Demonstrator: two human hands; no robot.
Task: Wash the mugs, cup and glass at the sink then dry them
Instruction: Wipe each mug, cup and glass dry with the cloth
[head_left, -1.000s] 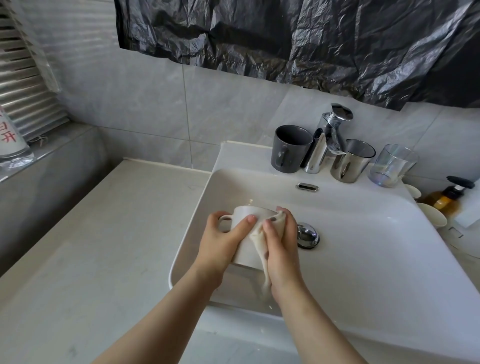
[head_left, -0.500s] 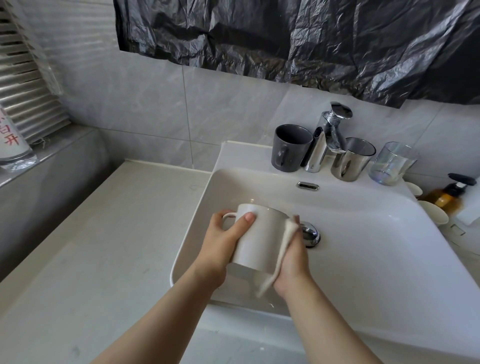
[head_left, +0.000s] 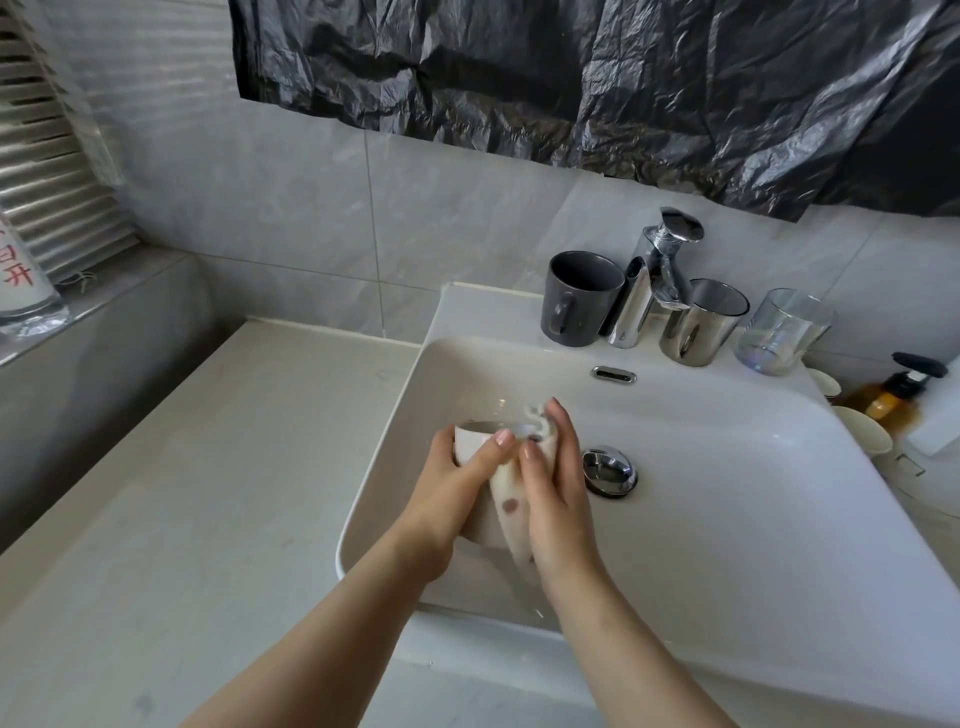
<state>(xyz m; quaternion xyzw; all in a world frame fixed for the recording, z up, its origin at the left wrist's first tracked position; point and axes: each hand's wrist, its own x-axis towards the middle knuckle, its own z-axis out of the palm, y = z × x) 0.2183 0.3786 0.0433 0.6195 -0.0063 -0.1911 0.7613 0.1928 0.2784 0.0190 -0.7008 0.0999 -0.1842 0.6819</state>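
We grip mug (head_left: 475, 447) in left hand (head_left: 457, 488) over sink (head_left: 727, 519); right hand (head_left: 558, 499) presses cloth (head_left: 511, 525) against mug, fingers curled round it.

The place is a home bathroom. A white ceramic basin (head_left: 737, 499) with a pop-up drain plug (head_left: 609, 470) and an overflow slot (head_left: 613, 374) sits on a pale countertop (head_left: 208, 467). A chrome mixer tap (head_left: 649, 291) stands on its back ledge. Large grey tiles (head_left: 285, 208) cover the wall, and a slatted blind (head_left: 47, 208) fills the left edge. An amber pump bottle (head_left: 893, 397) (its label cannot be read) stands at the right. Crinkled black plastic sheeting (head_left: 571, 78) hangs above the tiles.
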